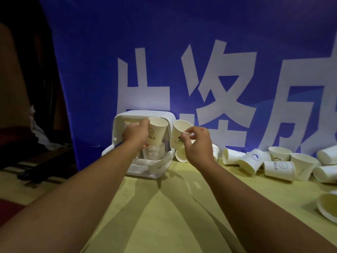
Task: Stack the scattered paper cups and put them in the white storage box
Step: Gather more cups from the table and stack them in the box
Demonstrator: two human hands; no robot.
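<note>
1. Holding two cups up by the white storage box (pixel 144 113). L hand (pixel 135 133) wraps the HELLO cup (pixel 156 132) right over the box's open mouth, fingers curled round its side, most of them hidden behind it.
2. R hand (pixel 197 143) is just right of the box, thumb + forefinger pinching the % cup (pixel 179 134) low on its wall, other fingers loosely bent. Cup is tilted, mouth up and toward the box.
3. Risk one is nesting. If I bring the % cup in at this tilt, its base prob catches the HELLO rim instead of dropping in, and thin paper creases. Needs squaring up first.
4. Risk two: that R pinch looks light and low. One bump on the box lid and the cup could twist out and fall beside the box.
5. Risk three: a stack (pixel 153 152) already stands inside the box, under the L hand. Dropping the HELLO cup off-centre could tip the stack or jam the cup against the box wall.
6. Risk four: a fallen cup (pixel 181 156) lies at the box's right corner, touching it or not, can't tell. R wrist is right above it, easy to knock.
7. Loose cups (pixel 277 166) sit well right of the box on the table (pixel 173 207). Plenty left, so early-to-mid by my read.
</note>
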